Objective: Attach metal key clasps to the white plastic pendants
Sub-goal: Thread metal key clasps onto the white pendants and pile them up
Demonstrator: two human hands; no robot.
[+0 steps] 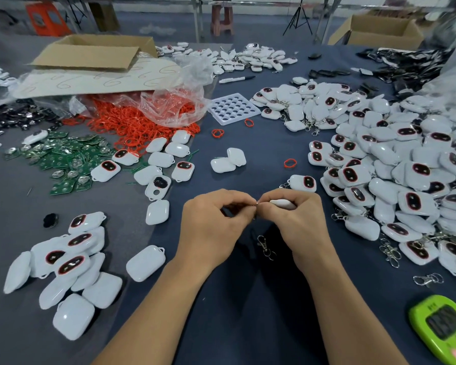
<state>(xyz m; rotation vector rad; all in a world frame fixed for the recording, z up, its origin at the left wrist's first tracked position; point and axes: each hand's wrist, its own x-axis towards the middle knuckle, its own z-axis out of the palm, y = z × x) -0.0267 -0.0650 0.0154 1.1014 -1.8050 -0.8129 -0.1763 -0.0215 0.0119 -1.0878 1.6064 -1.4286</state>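
- A white pendant [283, 204] sits in the right hand [298, 222], fingers curled round it so only its pale edge shows above the knuckles.
- The left hand [213, 222] is pinched closed, thumb and forefinger tips meeting the right hand's fingertips at a tiny metal ring [256, 203]; what else it grips cannot be made out.
- A metal clasp [264, 246] lies on the cloth just below and between the two hands, untouched.
- Right of the right hand spreads a big heap of pendants [395, 164], many showing dark oval windows rimmed in red, some with clasps already hanging from them.
- More loose clasps [391, 252] lie near that heap, lower right of the right hand.
- Left of the left hand lies a smaller cluster of pendants [63, 262], mostly face down.
- Beyond the hands sits a white tray [233, 108] with round holes, and left of it a pile of red rings [132, 122] spilling from a clear plastic bag.
- Green circuit boards [63, 159] lie far left of the left hand.
- A green timer [444, 329] rests at the lower right, near the right forearm.
- Everything sits on a dark blue tablecloth [261, 143].
- Behind the table are open cardboard boxes [377, 30], a stool [222, 18] and a grey floor.
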